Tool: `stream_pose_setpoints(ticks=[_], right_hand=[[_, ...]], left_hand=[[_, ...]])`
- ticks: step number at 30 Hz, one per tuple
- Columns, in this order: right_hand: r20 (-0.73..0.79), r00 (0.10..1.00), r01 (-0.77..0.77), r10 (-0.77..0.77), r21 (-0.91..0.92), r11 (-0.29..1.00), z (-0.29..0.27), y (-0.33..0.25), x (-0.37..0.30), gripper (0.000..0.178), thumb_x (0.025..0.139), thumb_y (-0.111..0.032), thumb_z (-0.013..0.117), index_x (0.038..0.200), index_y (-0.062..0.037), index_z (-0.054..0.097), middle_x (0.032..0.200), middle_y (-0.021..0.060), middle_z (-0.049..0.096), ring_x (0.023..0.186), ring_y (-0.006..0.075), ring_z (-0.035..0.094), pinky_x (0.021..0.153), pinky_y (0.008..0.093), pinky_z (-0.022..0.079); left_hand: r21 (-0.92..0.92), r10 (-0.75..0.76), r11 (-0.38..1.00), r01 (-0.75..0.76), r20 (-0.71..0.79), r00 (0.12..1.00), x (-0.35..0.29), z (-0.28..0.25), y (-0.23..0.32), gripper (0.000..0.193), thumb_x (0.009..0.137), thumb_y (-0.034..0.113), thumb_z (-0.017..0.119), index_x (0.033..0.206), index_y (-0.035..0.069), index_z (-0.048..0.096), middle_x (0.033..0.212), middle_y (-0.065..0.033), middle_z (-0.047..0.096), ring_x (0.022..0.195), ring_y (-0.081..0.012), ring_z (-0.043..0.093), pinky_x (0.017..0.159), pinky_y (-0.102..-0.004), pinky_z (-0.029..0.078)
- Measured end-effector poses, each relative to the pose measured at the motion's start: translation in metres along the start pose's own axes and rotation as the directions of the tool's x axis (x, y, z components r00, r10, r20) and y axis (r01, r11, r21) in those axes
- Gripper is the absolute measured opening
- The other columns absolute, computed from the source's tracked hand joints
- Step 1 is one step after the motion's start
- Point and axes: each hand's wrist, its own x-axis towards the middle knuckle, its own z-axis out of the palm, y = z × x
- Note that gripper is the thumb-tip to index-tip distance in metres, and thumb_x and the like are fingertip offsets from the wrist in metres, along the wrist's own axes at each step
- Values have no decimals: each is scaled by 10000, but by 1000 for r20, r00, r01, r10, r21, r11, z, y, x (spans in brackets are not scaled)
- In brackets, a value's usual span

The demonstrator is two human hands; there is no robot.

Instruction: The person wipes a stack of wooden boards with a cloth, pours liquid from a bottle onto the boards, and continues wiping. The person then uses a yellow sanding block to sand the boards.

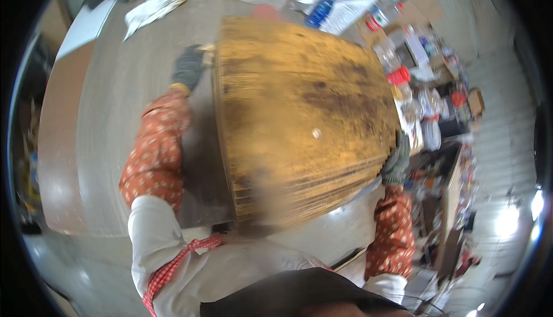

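Black cloth (288,291) lies closest; beyond, the stained stack (311,98) is over the tabletop (118,121). My left fingers (197,59) touch its left edge, my right fingers (401,145) its right corner; I can't tell whether either clenches. I'm probably squaring it; next likely calls for even pressure.

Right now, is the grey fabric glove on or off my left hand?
On: the glove covers most of your left hand, beyond the orange floral sleeve.

From the person's head, one wide fisheye camera faces down at close range toward both hands (189,68).
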Motion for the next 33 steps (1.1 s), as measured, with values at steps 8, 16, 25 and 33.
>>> stream_pose_setpoints(ticks=[8, 16, 25, 33], right_hand=[[-71, 985, 154, -155, -19, 988, 1, 17, -5, 460, 939, -225, 433, 1365, -54, 459, 1404, 167, 447, 1323, 379, 367, 1117, 448, 257], [-112, 956, 21, 271, 948, 316, -63, -139, 8, 734, 867, -318, 649, 1403, 41, 299, 1387, 222, 426, 1272, 278, 431, 1088, 418, 307], [-232, 906, -90, 355, 712, 696, -98, -82, -8, 318, 897, -262, 639, 1155, -79, 607, 1029, 80, 652, 859, 169, 639, 720, 294, 542], [-192, 981, 21, -20, 0, 1000, -38, -63, 6, 403, 871, -397, 631, 1101, -66, 617, 1046, 135, 629, 963, 280, 595, 879, 407, 470]], left_hand=[[323, 472, 876, -359, -416, 777, 4, -216, 11, 379, 929, 78, 504, 1308, 54, 495, 1301, -152, 499, 1162, -281, 506, 973, -387, 424], [-194, 766, 619, -761, -63, 639, -61, -186, 292, 449, 876, 93, 569, 1322, 81, 514, 1376, -165, 457, 1255, -281, 463, 1017, -371, 405], [-272, 427, 896, -352, 305, 851, -72, -180, 349, 531, 857, 293, 687, 1296, 43, 525, 1248, -129, 588, 1167, -238, 550, 1003, -325, 423], [129, -118, 987, 95, 186, 975, -60, -126, 208, 647, 921, 451, 529, 1336, -36, 432, 1370, -275, 428, 1310, -385, 373, 1079, -406, 305]])
